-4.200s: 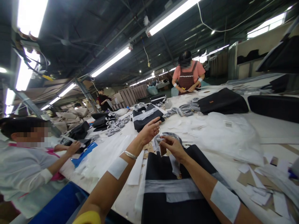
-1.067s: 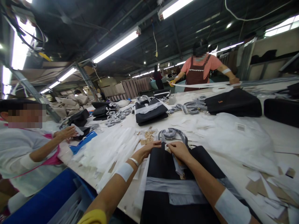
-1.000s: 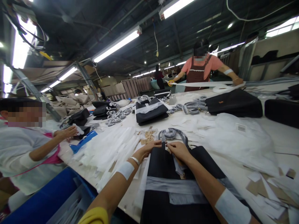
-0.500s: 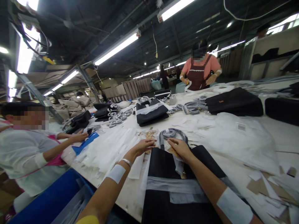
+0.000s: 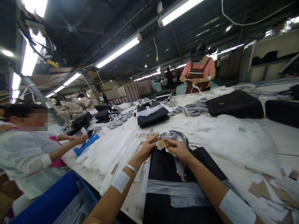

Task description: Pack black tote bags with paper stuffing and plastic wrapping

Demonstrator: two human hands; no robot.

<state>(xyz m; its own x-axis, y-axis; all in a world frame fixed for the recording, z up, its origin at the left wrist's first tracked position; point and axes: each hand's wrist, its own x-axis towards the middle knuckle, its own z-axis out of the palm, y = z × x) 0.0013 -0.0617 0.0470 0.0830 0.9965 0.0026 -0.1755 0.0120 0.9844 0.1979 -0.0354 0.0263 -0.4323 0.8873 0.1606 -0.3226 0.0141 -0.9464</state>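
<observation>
dark ceiling (image 5: 98, 20), lit tubes (image 5: 118, 52) — white worktable (image 5: 287, 137)

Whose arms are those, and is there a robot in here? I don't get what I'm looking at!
No robot here, just a person with two bare hands. The camera sits on that person's head, looking forward and down, so you see about what they see. All the pictures come from that one camera.

The right hand pinches a small brown tag. The left hand is right next to it; I can't tell how firmly it touches.

Below them, on a big white table, lies a black bag with whitish wrapping across it. To its right are a clear plastic heap and paper and cardboard scraps.

Other people work nearby too: one in white, one in a brown apron.
</observation>
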